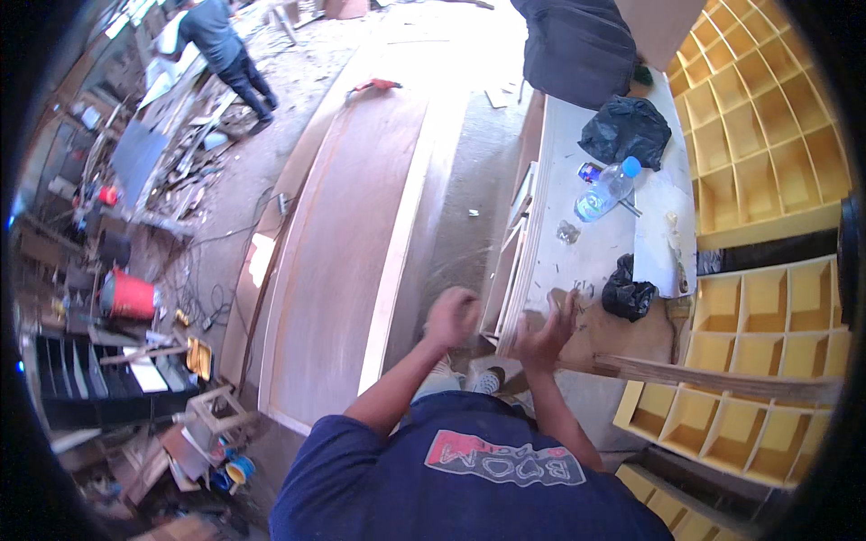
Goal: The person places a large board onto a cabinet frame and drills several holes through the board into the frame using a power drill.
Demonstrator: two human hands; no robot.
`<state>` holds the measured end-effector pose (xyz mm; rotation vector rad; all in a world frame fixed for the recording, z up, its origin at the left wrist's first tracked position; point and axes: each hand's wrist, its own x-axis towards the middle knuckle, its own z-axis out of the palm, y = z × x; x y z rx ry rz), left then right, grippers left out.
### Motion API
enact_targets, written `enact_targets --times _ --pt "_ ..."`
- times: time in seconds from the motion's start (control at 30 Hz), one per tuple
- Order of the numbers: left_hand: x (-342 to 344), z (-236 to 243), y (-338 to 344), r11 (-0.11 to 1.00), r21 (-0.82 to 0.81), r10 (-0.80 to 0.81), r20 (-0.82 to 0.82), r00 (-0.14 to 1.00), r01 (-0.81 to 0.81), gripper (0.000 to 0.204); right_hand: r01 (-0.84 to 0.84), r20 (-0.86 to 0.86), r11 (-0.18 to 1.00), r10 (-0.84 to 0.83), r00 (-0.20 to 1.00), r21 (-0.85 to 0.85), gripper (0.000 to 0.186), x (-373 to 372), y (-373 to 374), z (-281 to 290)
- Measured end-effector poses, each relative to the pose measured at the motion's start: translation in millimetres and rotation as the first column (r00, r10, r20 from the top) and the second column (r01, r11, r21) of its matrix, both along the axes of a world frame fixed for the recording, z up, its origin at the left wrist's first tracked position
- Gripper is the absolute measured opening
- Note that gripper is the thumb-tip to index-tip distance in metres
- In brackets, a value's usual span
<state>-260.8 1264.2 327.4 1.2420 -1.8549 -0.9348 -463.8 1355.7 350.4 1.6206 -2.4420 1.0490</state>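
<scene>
My left hand (pixel 453 316) is curled beside the near left edge of the light wooden worktop (pixel 559 261); whether it holds anything is too small to make out. My right hand (pixel 546 334) is at that worktop's near end, its fingers bent and spread over small loose pieces of hardware (pixel 582 287). A black plastic bag (pixel 629 287) lies just beyond it. Farther back are a water bottle (pixel 603 194), a small can (pixel 589 171), a crumpled clear bag (pixel 567 233) and a larger black bag (pixel 624 132).
A long wooden panel (pixel 338 261) with a red power tool (pixel 374 85) runs along the left. Yellow gridded shelving (pixel 749 135) fills the right. Cables, a red bucket (pixel 126 293) and scrap wood clutter the left floor, where another person (pixel 216 50) stands at the back.
</scene>
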Motion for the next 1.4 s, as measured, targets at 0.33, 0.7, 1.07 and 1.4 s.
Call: enact_targets --times 0.33,0.7,1.07,1.4 --pt "257.6 -105.8 440.5 0.428 0.373 0.408 0.733 0.545 -0.823 0.042 -0.103 -0.047 0.988 0.098 0.994 -0.115 0.071 -3.7 25.4 5.9" --pt "242.8 -136.3 775.3 0.043 0.762 0.361 0.591 0.721 -0.646 0.054 -0.071 -0.186 0.987 0.044 0.982 -0.141 0.054 -7.4 34.5 -17.7" --pt "281.2 -136.8 988.5 0.103 0.635 0.836 0.362 0.412 -0.766 0.042 -0.315 -0.253 0.854 0.440 0.862 0.414 0.068 124.1 329.3 -129.4" --pt "384.0 -180.1 1155.5 -0.318 0.769 0.748 0.563 0.352 -0.555 0.043 -0.056 0.080 -0.058 0.786 0.614 0.997 0.047 177.6 506.8 -231.1"
